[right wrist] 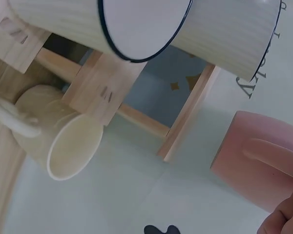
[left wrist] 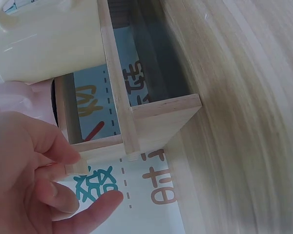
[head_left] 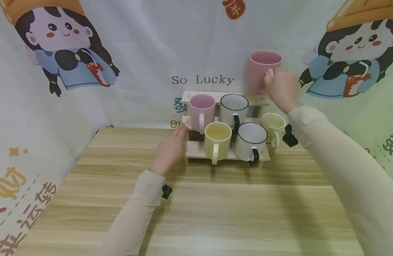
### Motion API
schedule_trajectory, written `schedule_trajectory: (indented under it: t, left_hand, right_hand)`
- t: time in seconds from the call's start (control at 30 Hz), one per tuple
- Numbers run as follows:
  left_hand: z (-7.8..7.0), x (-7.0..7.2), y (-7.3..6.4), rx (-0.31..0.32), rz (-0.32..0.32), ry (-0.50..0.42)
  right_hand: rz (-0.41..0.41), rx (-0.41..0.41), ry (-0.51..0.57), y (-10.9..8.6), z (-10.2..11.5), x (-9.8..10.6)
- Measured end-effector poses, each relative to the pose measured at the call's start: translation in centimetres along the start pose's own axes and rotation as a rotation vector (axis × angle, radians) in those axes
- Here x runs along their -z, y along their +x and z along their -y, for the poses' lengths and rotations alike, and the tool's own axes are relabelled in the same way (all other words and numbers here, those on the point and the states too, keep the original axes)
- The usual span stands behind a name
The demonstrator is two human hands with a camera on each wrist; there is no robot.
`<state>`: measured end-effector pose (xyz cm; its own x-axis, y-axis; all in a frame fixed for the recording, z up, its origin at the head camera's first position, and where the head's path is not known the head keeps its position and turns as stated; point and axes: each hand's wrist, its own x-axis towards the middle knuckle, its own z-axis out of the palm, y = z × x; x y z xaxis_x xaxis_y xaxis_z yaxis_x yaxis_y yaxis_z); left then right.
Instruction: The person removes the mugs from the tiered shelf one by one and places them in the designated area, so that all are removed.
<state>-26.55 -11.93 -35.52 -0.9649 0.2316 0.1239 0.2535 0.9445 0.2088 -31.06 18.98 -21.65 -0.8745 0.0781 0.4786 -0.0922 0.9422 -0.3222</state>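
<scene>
In the head view my right hand (head_left: 283, 89) grips the handle of a large pink mug (head_left: 255, 73) above the right end of a tiered wooden rack (head_left: 196, 153). The right wrist view shows the pink mug (right wrist: 256, 161) apart from the rack's top board. My left hand (head_left: 171, 151) is at the rack's left side; in the left wrist view its fingers (left wrist: 61, 146) pinch the end of a board. On the middle tier stand a lilac mug (head_left: 196, 117) and a white black-rimmed mug (head_left: 228, 115). The bottom tier bears a yellow mug (head_left: 210, 145) and another white black-rimmed mug (head_left: 244, 147).
A cream mug (head_left: 267, 131) stands right of the rack, its handle toward me. The rack is at the back of a wood-grain table (head_left: 215, 213). Behind hangs a printed white cloth (head_left: 145, 46). Black straps show at both wrists.
</scene>
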Motion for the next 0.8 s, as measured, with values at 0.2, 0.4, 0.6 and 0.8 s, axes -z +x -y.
schedule_trajectory:
  t: [0.2, 0.4, 0.6, 0.8]
  left_hand:
    - [-0.1, -0.2, 0.3, -0.005, 0.013, 0.001]
    - [0.1, -0.3, 0.4, -0.011, -0.008, 0.008]
    - [0.0, -0.2, 0.4, -0.007, 0.001, 0.022]
    - [-0.2, -0.1, 0.2, 0.005, 0.016, 0.030]
  right_hand:
    - [0.002, -0.034, 0.010, -0.1, -1.6, 0.2]
    - [0.015, -0.079, 0.011, -0.5, -3.1, 0.3]
    - [0.000, -0.103, 0.019, -1.0, -4.5, 0.5]
    - [-0.033, -0.096, 0.010, -1.6, -5.7, 0.5]
